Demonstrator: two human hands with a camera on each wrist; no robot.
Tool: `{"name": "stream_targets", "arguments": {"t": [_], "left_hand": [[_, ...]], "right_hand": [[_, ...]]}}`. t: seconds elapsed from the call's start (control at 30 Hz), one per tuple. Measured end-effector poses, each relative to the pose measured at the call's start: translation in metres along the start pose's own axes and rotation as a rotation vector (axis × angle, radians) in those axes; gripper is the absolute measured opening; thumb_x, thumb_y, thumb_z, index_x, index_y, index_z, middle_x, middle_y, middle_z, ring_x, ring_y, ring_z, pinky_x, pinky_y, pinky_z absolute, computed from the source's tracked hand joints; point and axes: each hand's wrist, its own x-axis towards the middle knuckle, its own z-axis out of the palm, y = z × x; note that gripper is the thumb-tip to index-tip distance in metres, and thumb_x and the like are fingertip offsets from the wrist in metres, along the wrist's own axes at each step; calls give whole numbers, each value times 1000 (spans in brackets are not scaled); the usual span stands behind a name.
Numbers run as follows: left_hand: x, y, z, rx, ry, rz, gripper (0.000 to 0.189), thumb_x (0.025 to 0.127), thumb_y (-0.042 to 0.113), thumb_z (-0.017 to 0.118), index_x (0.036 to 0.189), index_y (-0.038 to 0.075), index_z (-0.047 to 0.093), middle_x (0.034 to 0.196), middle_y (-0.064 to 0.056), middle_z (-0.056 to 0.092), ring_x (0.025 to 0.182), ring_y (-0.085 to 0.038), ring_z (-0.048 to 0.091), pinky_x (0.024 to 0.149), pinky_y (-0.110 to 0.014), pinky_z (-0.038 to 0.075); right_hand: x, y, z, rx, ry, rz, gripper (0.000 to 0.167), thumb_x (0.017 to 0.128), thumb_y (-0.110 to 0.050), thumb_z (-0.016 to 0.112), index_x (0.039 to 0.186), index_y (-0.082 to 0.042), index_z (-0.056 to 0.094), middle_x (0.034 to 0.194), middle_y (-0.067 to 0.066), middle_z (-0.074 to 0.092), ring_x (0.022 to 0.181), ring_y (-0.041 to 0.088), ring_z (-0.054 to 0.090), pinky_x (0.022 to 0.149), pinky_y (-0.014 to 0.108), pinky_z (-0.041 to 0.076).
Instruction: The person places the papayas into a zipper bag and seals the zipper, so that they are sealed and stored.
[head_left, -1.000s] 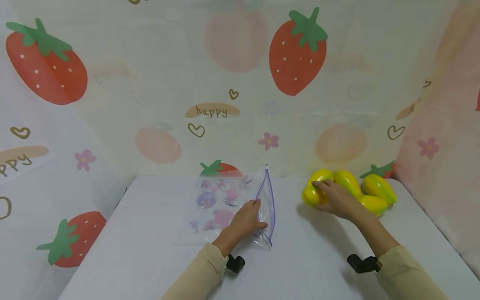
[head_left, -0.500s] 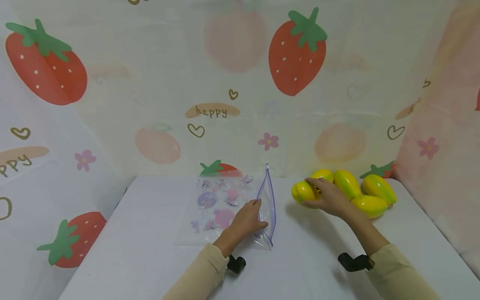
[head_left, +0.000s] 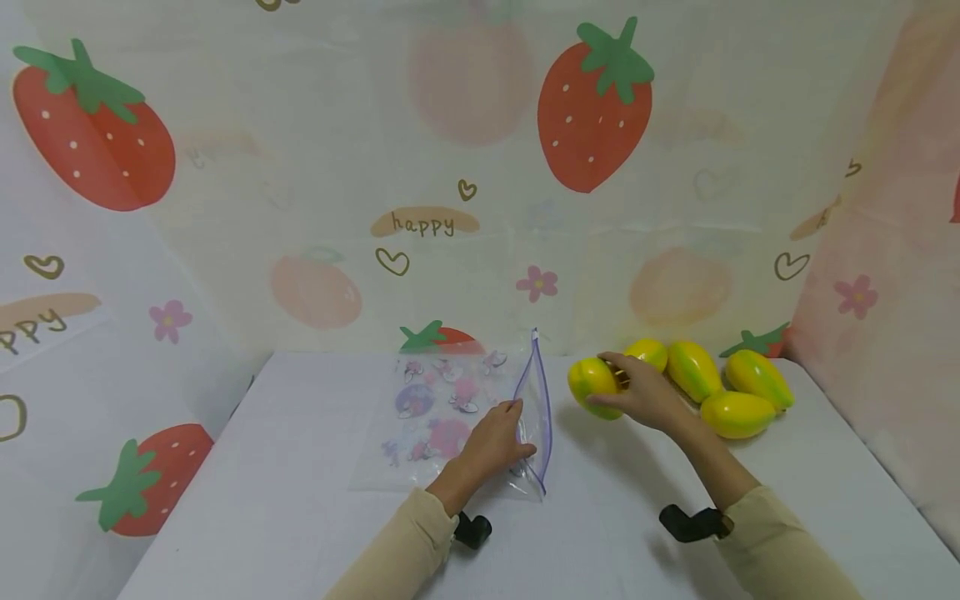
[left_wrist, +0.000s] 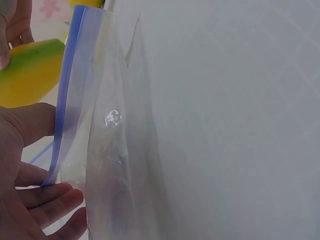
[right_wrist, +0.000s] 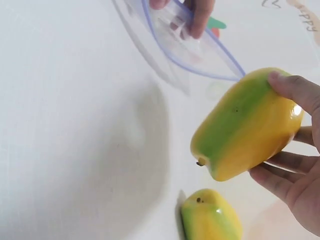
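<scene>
Gripping a papaya-like fruit [head_left: 591, 386], the right hand [head_left: 647, 395] has brought it leftward, right of frame centre, nearer the zip bag [head_left: 416, 402], whose mouth [head_left: 534, 408] the left hand [head_left: 487, 440] props apart, unclenched.

Your head camera looks forward and down from farthest back, taking in the white counter [head_left: 262, 533] and the printed backdrop [head_left: 480, 158]. Your left wrist camera sits close to your left fingers [left_wrist: 57, 207], facing the mouth of the plastic bag [left_wrist: 107, 135], counter filling its right side. Your right wrist camera, close by your right fingers [right_wrist: 275, 184], looks past the yellow-green fruit [right_wrist: 245, 125] toward that same mouth. All three views share the fruit and the bag's mouth.
</scene>
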Motion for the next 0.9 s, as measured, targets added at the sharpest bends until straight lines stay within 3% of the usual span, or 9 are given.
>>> {"name": "stream_targets", "arguments": {"t": [0.33,0.6,0.9], "left_hand": [[-2,-2,2,-3,17,20,74,85,28,75,145,0,42,145,-18,48,133,-31,49,111,-41,39],[-1,-4,5,-20,56,48,69,86,26,74,142,-2,45,142,-19,51,130,-32,51,110,-42,40],[-2,-3,6,-87,40,12,66,88,24,72,143,0,44,144,-18,49,132,-32,49,111,-43,39]], "right_hand": [[6,-6,8,69,8,5,71,86,-39,73,139,-1,47,131,25,57,109,38,62,89,45,55],[12,-12,14,127,17,47,70,87,-38,71,139,1,46,128,25,58,110,39,62,90,46,55],[21,-19,26,203,12,111,71,87,-43,69,140,-1,47,130,23,59,111,37,61,90,45,55]]}}
